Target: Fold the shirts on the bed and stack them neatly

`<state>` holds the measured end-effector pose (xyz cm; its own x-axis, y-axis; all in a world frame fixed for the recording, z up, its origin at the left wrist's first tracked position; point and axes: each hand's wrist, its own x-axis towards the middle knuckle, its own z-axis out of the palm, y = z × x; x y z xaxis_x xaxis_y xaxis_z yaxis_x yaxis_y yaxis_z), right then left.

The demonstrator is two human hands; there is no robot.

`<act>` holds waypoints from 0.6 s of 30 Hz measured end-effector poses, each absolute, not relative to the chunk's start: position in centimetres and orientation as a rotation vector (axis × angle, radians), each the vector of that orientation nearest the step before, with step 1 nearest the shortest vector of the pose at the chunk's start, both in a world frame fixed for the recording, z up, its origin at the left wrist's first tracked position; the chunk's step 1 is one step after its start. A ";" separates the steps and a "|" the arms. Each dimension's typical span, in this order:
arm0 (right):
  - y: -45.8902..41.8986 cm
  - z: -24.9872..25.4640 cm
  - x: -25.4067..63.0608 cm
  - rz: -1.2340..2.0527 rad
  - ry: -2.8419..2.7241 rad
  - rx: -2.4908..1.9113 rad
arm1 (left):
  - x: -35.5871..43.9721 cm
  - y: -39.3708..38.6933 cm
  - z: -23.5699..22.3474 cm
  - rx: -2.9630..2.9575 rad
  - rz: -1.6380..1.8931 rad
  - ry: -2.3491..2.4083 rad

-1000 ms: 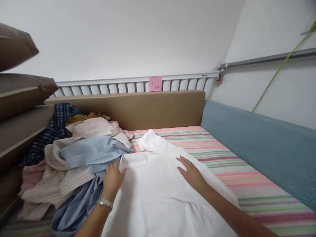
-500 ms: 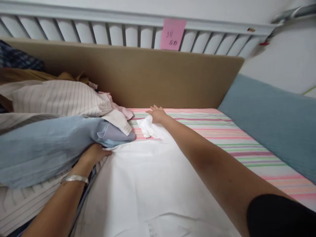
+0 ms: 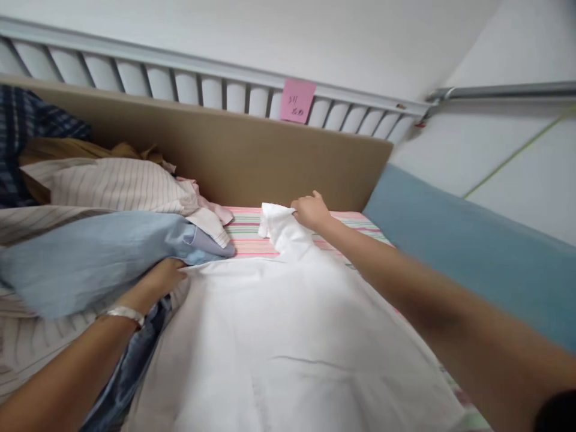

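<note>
A white garment (image 3: 288, 336) lies spread on the striped mattress (image 3: 252, 231) in front of me. My right hand (image 3: 310, 211) reaches to its far end and is closed on a bunched white part of it, lifting that part slightly. My left hand (image 3: 159, 277), with a silver bracelet on the wrist, rests at the garment's left edge, partly tucked under a light blue shirt (image 3: 94, 258); its fingers are hidden.
A heap of clothes (image 3: 103, 186), striped, blue, pink and dark checked, fills the left side. A tan padded board (image 3: 270, 162) stands at the back before a white railing with a pink note (image 3: 297, 100). A blue cushion (image 3: 472, 252) lines the right.
My right hand went from lying flat on the garment's middle to its far end, and now grips and lifts the bunched cloth. My left hand slid under the blue shirt.
</note>
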<state>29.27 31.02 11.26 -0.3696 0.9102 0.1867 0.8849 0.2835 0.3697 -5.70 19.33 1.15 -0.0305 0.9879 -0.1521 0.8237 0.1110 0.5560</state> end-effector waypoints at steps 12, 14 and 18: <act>4.1 3.9 37.3 0.415 2.577 2.047 | -2.6 2.6 -1.7 2.281 0.455 2.225; 3.2 1.4 37.3 0.260 2.534 2.103 | -2.5 1.9 -3.8 2.204 0.472 2.231; 4.6 3.8 37.2 0.252 2.491 2.138 | -1.9 2.2 -3.2 2.252 0.786 2.196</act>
